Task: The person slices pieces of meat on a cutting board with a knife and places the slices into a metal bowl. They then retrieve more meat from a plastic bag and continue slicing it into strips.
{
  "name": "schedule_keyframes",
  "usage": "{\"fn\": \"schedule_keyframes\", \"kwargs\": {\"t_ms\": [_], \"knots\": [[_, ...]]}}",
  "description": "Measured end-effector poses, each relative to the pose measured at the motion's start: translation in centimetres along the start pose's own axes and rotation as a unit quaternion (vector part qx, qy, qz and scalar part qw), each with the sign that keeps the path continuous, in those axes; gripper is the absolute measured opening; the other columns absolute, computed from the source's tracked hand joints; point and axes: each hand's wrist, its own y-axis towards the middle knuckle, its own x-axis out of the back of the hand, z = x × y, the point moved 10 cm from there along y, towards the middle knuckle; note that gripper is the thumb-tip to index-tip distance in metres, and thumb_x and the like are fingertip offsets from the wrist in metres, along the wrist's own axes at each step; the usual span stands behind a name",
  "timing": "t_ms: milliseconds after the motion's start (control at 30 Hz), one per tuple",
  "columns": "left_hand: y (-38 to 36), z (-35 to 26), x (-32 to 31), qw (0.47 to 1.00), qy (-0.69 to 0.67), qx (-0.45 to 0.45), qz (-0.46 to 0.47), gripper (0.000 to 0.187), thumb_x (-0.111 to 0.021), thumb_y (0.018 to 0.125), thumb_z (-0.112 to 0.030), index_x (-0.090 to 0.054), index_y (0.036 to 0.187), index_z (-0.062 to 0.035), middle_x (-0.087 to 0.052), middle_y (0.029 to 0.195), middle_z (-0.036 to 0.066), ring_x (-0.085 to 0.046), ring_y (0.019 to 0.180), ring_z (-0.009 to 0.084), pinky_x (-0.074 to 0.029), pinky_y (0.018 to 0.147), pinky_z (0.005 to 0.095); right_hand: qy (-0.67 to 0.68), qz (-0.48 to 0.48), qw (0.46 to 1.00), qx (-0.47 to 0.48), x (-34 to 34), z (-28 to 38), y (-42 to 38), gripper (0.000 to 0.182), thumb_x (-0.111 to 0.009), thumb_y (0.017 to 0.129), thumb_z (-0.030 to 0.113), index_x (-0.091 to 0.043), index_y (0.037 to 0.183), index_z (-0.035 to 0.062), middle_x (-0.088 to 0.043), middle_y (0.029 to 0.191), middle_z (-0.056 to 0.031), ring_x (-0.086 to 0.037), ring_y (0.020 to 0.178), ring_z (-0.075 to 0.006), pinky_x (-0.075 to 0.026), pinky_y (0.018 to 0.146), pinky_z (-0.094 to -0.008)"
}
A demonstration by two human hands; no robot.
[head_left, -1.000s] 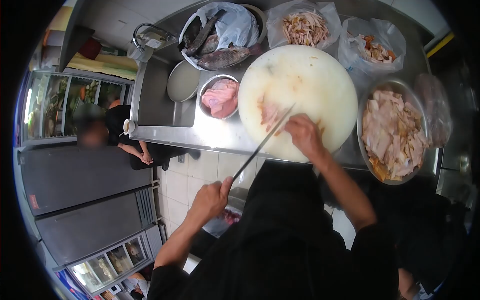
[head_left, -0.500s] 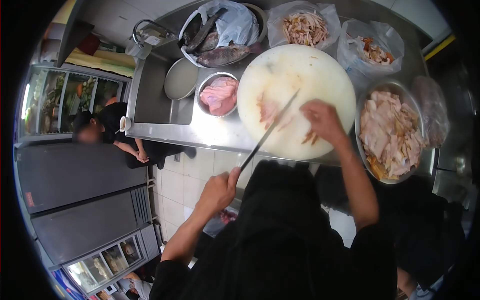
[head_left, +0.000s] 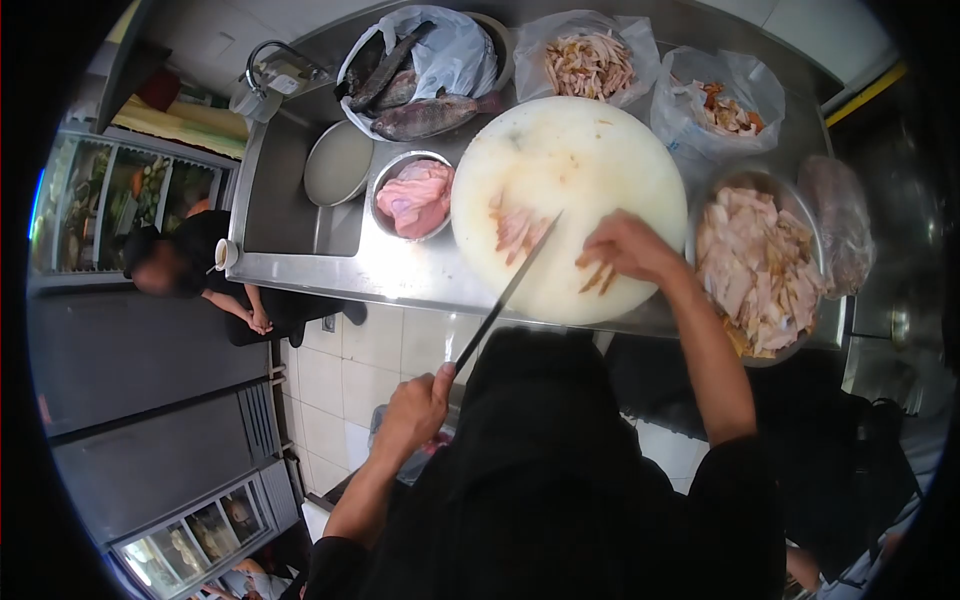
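My left hand [head_left: 418, 412] is wrapped round the handle of a long knife [head_left: 508, 293], whose blade slants up over a round white cutting board [head_left: 560, 125]. Beside the blade, on its left, lie pale sliced meat pieces [head_left: 517, 228]. My right hand [head_left: 630, 247] is over the board's right part, fingers bent and close together. Brown-edged meat strips [head_left: 598, 278] lie just below its fingertips; whether the fingers grip anything is hidden.
Right of the board, a metal bowl [head_left: 822, 262] holds sliced meat. Behind stand bags of strips [head_left: 643, 40] [head_left: 775, 95] and a basin with fish [head_left: 430, 117]. Left are a bowl of pink meat [head_left: 415, 198] and a sink [head_left: 270, 190]. A person [head_left: 215, 255] sits at the left.
The view has shifted, with the counter now further left. Relative to the board, the knife tip has drawn back down and left, and my right hand has moved slightly down and right.
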Motion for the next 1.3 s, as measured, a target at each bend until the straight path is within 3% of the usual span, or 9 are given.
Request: {"fn": "schedule_keyframes", "kwargs": {"t_ms": [167,267,367,567,867,967,1067,1167,1300], "knots": [[-0.2,0.2,-0.4,0.999,-0.030,0.022,0.016,0.072,-0.037,0.108,-0.054,-0.069,0.085,0.0060,-0.067,0.089,0.037,-0.064,0.095,0.0550,-0.049,0.087,0.0561,0.022,0.010,0.999,0.046,-1.8,2.5,2.3,0.021,-0.075,0.080,0.006,-0.077,0.101,0.0052,-0.071,0.095,-0.0152,-0.063,0.098,-0.0335,-0.051,0.087,-0.0432],[-0.3,0.0,-0.3,0.999,-0.012,0.028,0.014,0.069,-0.039,0.108,-0.052,-0.070,0.085,0.0054,-0.067,0.088,0.036,-0.064,0.093,0.0550,-0.050,0.086,0.0563,-0.017,-0.127,0.985,0.114,-0.8,5.2,2.2,0.018,-0.075,0.079,0.004,-0.076,0.097,0.0048,-0.072,0.096,-0.0126,-0.063,0.098,-0.0321,-0.052,0.085,-0.0425],[-0.8,-0.8,0.3,1.000,0.006,0.019,0.003,0.066,-0.041,0.108,-0.050,-0.071,0.086,0.0044,-0.067,0.086,0.036,-0.064,0.091,0.0547,-0.051,0.084,0.0567,-0.056,-0.168,0.983,0.052,-1.9,3.1,0.9,0.014,-0.076,0.078,0.002,-0.075,0.092,0.0042,-0.072,0.097,-0.0102,-0.065,0.097,-0.0306,-0.054,0.083,-0.0409],[-1.6,-2.7,1.6,1.000,0.023,-0.003,0.000,0.064,-0.041,0.109,-0.048,-0.069,0.085,0.0038,-0.067,0.078,0.032,-0.066,0.084,0.0533,-0.051,0.081,0.0568,-0.078,-0.292,0.952,0.048,-2.6,4.6,-0.8,0.008,-0.076,0.079,0.004,-0.075,0.087,0.0032,-0.073,0.098,-0.0100,-0.068,0.095,-0.0299,-0.057,0.079,-0.0393],[-2.7,-2.0,1.3,0.997,0.076,-0.008,0.016,0.060,-0.043,0.109,-0.042,-0.068,0.081,0.0041,-0.066,0.078,0.034,-0.066,0.079,0.0529,-0.053,0.074,0.0578,-0.060,-0.310,0.945,0.086,-1.9,5.7,-1.0,0.007,-0.075,0.077,0.002,-0.074,0.084,0.0013,-0.073,0.095,-0.0111,-0.068,0.093,-0.0291,-0.057,0.080,-0.0386],[-0.9,-3.0,-1.0,0.990,0.098,-0.104,0.008,0.070,-0.034,0.110,-0.049,-0.066,0.083,0.0074,-0.065,0.079,0.035,-0.064,0.084,0.0568,-0.050,0.079,0.0591,-0.067,-0.254,0.962,0.071,-2.4,5.3,-0.3,0.010,-0.076,0.075,0.002,-0.075,0.086,0.0013,-0.073,0.094,-0.0115,-0.069,0.092,-0.0291,-0.057,0.079,-0.0394],[2.1,-3.6,-1.7,0.995,0.083,-0.052,0.007,0.071,-0.034,0.110,-0.050,-0.067,0.084,0.0071,-0.066,0.080,0.035,-0.064,0.086,0.0561,-0.050,0.081,0.0584,-0.031,-0.293,0.952,0.089,-2.4,3.8,-0.4,0.013,-0.076,0.077,0.001,-0.077,0.090,0.0011,-0.074,0.095,-0.0125,-0.070,0.092,-0.0290,-0.057,0.079,-0.0377],[1.9,-4.2,0.5,0.999,0.032,-0.026,-0.006,0.073,-0.035,0.109,-0.054,-0.067,0.084,0.0062,-0.066,0.079,0.033,-0.065,0.086,0.0542,-0.050,0.080,0.0567,0.175,-0.234,0.955,-0.048,-0.4,0.0,-0.3,0.015,-0.075,0.080,0.000,-0.078,0.094,0.0016,-0.074,0.097,-0.0138,-0.071,0.093,-0.0294,-0.057,0.080,-0.0352],[0.0,-4.0,0.5,1.000,-0.005,-0.024,0.000,0.075,-0.035,0.108,-0.058,-0.067,0.083,0.0056,-0.065,0.074,0.031,-0.065,0.083,0.0530,-0.050,0.076,0.0545,0.123,-0.177,0.974,-0.066,2.1,0.2,-2.4,0.020,-0.075,0.078,0.001,-0.077,0.098,0.0030,-0.074,0.103,-0.0149,-0.069,0.098,-0.0303,-0.055,0.089,-0.0365]]}}
